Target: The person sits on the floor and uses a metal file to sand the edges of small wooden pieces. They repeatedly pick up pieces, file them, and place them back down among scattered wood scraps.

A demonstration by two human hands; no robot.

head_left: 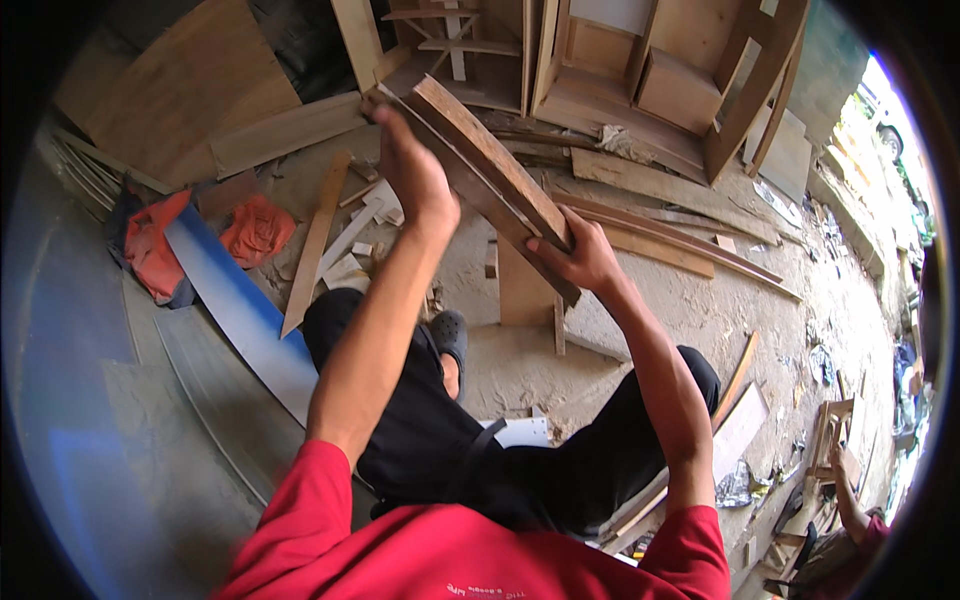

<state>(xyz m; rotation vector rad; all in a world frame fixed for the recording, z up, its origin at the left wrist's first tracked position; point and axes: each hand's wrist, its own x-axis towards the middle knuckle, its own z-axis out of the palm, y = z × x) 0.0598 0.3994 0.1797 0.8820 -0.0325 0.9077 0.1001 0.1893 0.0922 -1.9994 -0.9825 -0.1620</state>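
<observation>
Two lengths of wood slant across the space in front of me. One is a dark, flat board point(470, 185); the other is a thicker brown wooden strip point(495, 160) lying along its upper side. Near their lower right end, my right hand point(582, 252) grips both, its thumb pressed on the dark board. My left hand point(415, 170) is beside the far left part of the dark board, fingers stretched toward that end and slightly blurred. Whether its fingertips touch the wood is unclear.
Wooden cabinet frames point(630, 90) stand at the back. Loose planks point(680, 260) and offcuts litter the floor. Left lie a blue-and-white panel point(235, 285) and orange bags point(255, 230). Another person's arm point(850, 500) shows at lower right, beside a wooden frame point(828, 440).
</observation>
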